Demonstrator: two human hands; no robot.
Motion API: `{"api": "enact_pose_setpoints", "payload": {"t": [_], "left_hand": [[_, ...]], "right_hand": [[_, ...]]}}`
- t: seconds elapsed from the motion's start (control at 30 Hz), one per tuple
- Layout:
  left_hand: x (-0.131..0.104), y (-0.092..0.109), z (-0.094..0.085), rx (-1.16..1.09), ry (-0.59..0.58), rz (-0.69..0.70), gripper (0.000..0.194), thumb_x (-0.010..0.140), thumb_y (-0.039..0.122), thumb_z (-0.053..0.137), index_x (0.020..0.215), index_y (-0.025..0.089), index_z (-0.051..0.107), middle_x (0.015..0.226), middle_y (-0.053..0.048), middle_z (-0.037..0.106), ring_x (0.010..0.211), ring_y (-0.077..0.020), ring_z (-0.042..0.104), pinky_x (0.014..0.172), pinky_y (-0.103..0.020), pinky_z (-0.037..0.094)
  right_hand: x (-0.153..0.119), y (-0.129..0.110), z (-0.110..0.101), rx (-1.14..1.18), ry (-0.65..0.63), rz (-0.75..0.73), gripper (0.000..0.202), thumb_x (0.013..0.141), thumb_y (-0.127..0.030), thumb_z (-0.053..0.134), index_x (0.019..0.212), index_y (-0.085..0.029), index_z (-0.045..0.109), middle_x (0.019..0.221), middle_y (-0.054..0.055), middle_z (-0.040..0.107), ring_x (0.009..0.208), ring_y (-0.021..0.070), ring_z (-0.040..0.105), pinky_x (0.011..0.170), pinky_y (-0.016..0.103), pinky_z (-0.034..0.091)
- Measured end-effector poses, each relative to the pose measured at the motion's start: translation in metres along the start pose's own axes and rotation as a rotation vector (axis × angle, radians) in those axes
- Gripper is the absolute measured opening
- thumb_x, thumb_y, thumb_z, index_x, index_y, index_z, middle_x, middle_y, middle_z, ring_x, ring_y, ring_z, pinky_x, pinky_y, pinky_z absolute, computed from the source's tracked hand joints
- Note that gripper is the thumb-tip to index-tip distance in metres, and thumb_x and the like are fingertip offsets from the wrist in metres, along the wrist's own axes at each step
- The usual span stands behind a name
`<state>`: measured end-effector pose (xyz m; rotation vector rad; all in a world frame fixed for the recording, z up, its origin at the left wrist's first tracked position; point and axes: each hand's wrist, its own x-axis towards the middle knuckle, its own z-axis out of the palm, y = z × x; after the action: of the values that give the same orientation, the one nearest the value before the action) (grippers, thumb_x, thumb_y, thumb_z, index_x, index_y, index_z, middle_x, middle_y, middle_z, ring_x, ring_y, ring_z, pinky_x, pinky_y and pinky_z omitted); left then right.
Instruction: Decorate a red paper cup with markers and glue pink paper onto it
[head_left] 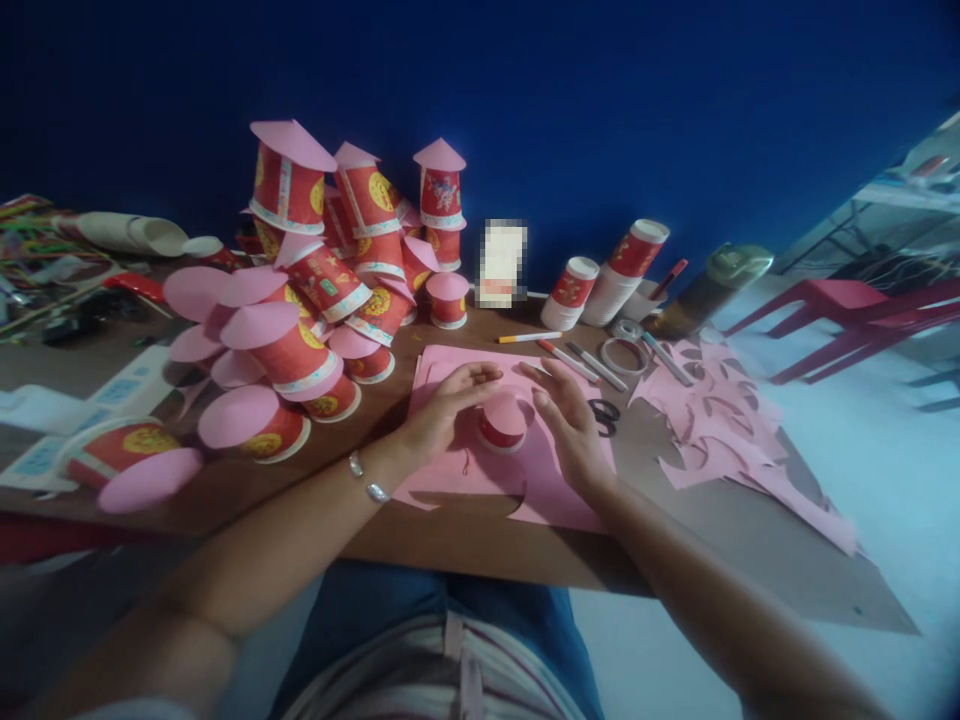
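A small red paper cup with a pink cone roof [504,418] stands upright on pink paper sheets [480,478] in the middle of the table. Just left of the cup is my left hand [452,408], open, with its fingers apart from the thumb. My right hand [568,420] is on the other side, also open, fingers spread and curved toward the cup. Neither hand is closed around it; whether the fingertips touch the roof is hard to tell. The black scissors handles [604,416] show beside my right hand.
Many red cups with pink cone roofs [292,180] are piled at the left. Stacked cups [574,290], markers [596,366], a tape roll [624,354] and a bottle [712,290] stand or lie behind to the right. Cut pink scraps [724,420] cover the right side.
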<state>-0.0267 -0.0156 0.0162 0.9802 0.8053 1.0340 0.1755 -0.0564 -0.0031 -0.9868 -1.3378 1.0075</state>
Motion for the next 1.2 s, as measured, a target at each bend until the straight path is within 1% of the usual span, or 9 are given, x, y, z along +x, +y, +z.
{"api": "enact_pose_setpoints", "payload": {"t": [0.1,0.17,0.23,0.4,0.57,0.73,0.87,1.03,1.2], "left_hand": [[0.0012,-0.0003,-0.005,0.063,-0.048,0.079,0.05,0.076,0.038,0.094,0.118,0.022,0.073,0.127,-0.007,0.069,0.13,-0.026,0.058,0.117,-0.041,0.04],[0.0024,-0.0014,-0.0084,0.082,-0.07,0.101,0.052,0.076,0.036,0.095,0.12,0.022,0.071,0.13,-0.007,0.068,0.133,-0.0266,0.057,0.119,-0.042,0.039],[0.0034,-0.0025,-0.0105,0.079,-0.094,0.094,0.055,0.074,0.036,0.095,0.121,0.023,0.07,0.131,-0.008,0.067,0.135,-0.0278,0.055,0.12,-0.044,0.039],[0.0019,-0.0006,-0.0101,0.104,-0.169,0.035,0.065,0.069,0.033,0.098,0.126,0.025,0.068,0.138,-0.009,0.065,0.141,-0.0298,0.053,0.124,-0.047,0.036],[-0.0006,0.002,-0.0098,0.147,-0.207,-0.009,0.066,0.072,0.032,0.097,0.131,0.028,0.068,0.144,-0.01,0.063,0.147,-0.0321,0.05,0.124,-0.05,0.037],[0.0003,0.0027,-0.0113,0.157,-0.196,-0.043,0.066,0.07,0.03,0.098,0.129,0.027,0.069,0.143,-0.009,0.064,0.147,-0.0322,0.05,0.125,-0.05,0.035],[0.0,0.0052,-0.0115,0.103,-0.205,-0.073,0.064,0.07,0.03,0.097,0.128,0.026,0.07,0.142,-0.009,0.064,0.147,-0.0323,0.049,0.123,-0.047,0.037],[0.0015,0.007,-0.0114,0.031,-0.208,-0.061,0.054,0.075,0.035,0.094,0.122,0.021,0.072,0.136,-0.011,0.067,0.146,-0.0323,0.05,0.123,-0.045,0.037],[0.0026,0.0049,-0.0105,0.018,-0.178,-0.052,0.053,0.073,0.036,0.094,0.12,0.022,0.072,0.135,-0.009,0.069,0.144,-0.0314,0.052,0.123,-0.044,0.037]], "right_hand": [[-0.0028,-0.0017,-0.0044,-0.131,-0.041,-0.172,0.062,0.102,-0.048,0.077,0.155,-0.035,0.049,0.155,0.012,0.068,0.149,0.0308,0.062,0.129,0.063,0.045],[-0.0051,-0.003,-0.006,-0.199,-0.081,-0.255,0.067,0.101,-0.042,0.079,0.159,-0.035,0.046,0.157,0.013,0.066,0.149,0.031,0.063,0.129,0.061,0.046],[-0.0067,-0.0034,-0.0063,-0.236,-0.11,-0.286,0.071,0.102,-0.041,0.079,0.162,-0.034,0.043,0.16,0.015,0.064,0.148,0.0319,0.063,0.127,0.06,0.05],[-0.0067,-0.0032,-0.0056,-0.281,-0.108,-0.264,0.07,0.102,-0.043,0.078,0.163,-0.033,0.043,0.154,0.015,0.069,0.146,0.0333,0.065,0.128,0.064,0.047],[-0.0065,-0.0075,-0.0052,-0.291,-0.13,-0.224,0.071,0.102,-0.045,0.078,0.163,-0.033,0.044,0.151,0.014,0.071,0.147,0.0338,0.064,0.129,0.064,0.045],[-0.0073,-0.0072,-0.0039,-0.295,-0.125,-0.228,0.072,0.101,-0.044,0.079,0.163,-0.033,0.044,0.152,0.014,0.071,0.147,0.0334,0.064,0.128,0.063,0.047],[-0.0073,-0.0059,-0.002,-0.269,-0.108,-0.261,0.074,0.099,-0.046,0.081,0.162,-0.032,0.045,0.159,0.016,0.064,0.147,0.0337,0.064,0.125,0.06,0.052],[-0.0057,-0.0072,0.0009,-0.312,-0.104,-0.274,0.075,0.099,-0.048,0.081,0.162,-0.03,0.043,0.157,0.017,0.065,0.147,0.034,0.064,0.126,0.063,0.049],[-0.0035,-0.0061,0.0033,-0.362,-0.118,-0.238,0.078,0.098,-0.051,0.08,0.162,-0.028,0.042,0.154,0.018,0.068,0.148,0.0354,0.063,0.127,0.066,0.045]]}}
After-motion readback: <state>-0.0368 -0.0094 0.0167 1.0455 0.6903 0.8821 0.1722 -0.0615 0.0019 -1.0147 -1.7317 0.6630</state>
